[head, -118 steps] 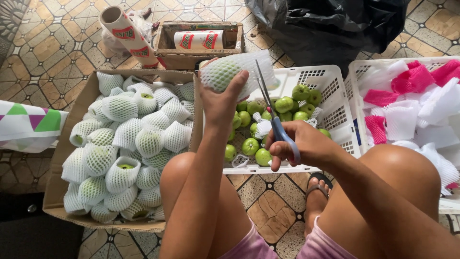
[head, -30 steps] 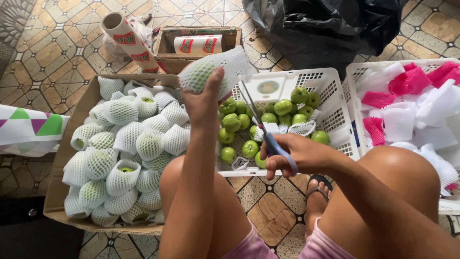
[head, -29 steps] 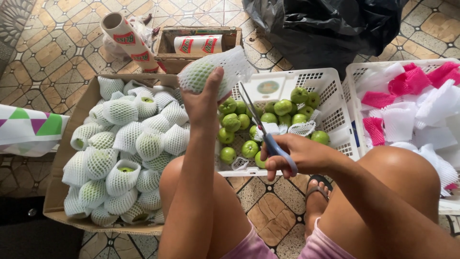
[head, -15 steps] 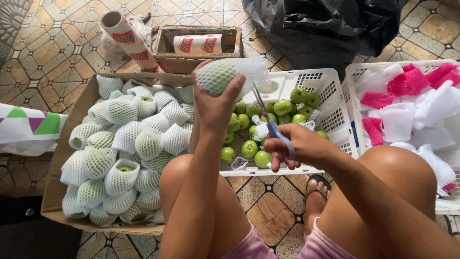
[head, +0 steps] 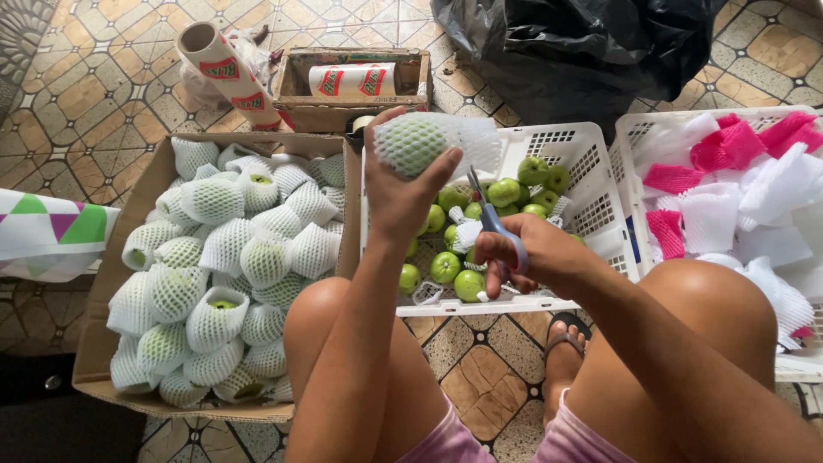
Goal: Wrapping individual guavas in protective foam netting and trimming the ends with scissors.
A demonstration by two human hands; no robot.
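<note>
Tiled floor below, left hand (head: 401, 193) lifts netted fruit (head: 413, 144).

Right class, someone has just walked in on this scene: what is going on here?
A person sits on a tiled floor. The left hand holds up a green fruit in a white foam net. The right hand grips blue-handled scissors, blades pointing up towards the net. Below is a white plastic basket of bare green fruits. A cardboard box beside the left knee is packed with netted fruits.
</note>
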